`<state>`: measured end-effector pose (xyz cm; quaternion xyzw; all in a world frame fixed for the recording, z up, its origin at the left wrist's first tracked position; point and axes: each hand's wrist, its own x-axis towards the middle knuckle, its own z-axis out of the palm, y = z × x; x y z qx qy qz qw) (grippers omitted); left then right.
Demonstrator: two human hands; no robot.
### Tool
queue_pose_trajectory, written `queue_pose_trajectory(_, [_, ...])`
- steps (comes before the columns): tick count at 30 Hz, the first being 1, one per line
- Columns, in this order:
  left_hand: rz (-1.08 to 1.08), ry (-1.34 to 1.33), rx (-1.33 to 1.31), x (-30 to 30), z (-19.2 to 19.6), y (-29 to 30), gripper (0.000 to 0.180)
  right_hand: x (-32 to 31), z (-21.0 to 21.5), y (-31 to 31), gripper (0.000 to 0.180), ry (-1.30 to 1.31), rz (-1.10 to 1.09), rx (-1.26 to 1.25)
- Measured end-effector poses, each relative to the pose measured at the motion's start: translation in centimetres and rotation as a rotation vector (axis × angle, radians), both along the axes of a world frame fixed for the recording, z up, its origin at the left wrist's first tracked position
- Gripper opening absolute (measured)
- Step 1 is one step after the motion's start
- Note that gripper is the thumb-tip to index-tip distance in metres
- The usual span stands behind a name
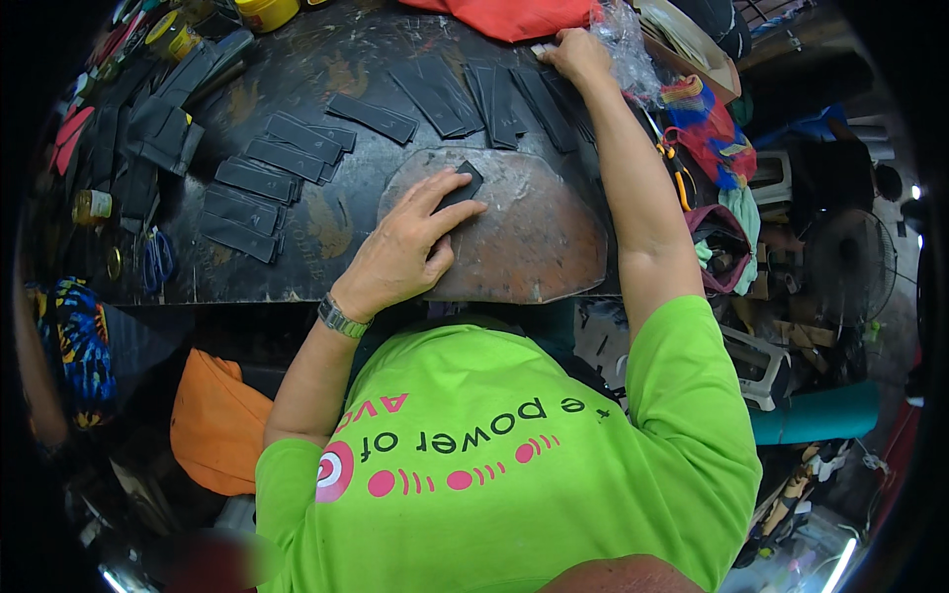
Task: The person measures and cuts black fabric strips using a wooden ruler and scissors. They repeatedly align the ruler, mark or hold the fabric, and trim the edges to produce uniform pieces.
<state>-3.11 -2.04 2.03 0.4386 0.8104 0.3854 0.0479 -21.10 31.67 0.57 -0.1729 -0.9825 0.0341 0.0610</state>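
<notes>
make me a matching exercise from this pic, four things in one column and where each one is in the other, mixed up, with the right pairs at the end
Things
1. left hand
2. right hand
3. watch
4. blue-handled tool

Places
A. lying on the left part of the dark table
B. beside the red cloth
C. strapped around a wrist
D. at a small black piece on the brown board

Right pairs: 1-D, 2-B, 3-C, 4-A
</notes>
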Motion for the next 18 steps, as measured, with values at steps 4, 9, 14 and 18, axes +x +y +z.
queue_pose_trajectory(4, [0.005,-0.005,0.009,0.0,0.0,-0.1,0.05,-1.7,-0.8,0.8,0.05,0.004,0.019,-0.066])
queue_pose_trajectory(9, [0.009,-0.01,0.022,-0.2,-0.1,-0.1,0.048,-2.9,-1.0,2.8,0.053,-0.072,0.088,-0.223])
queue_pose_trajectory(14, [0.015,-0.016,0.018,-0.2,0.0,-0.1,0.047,-3.6,-0.7,3.7,0.052,-0.188,0.171,-0.358])
queue_pose_trajectory(18, [0.018,-0.033,0.019,-0.2,0.0,-0.1,0.046,-3.9,-1.4,4.2,0.048,-0.168,0.314,-0.369])
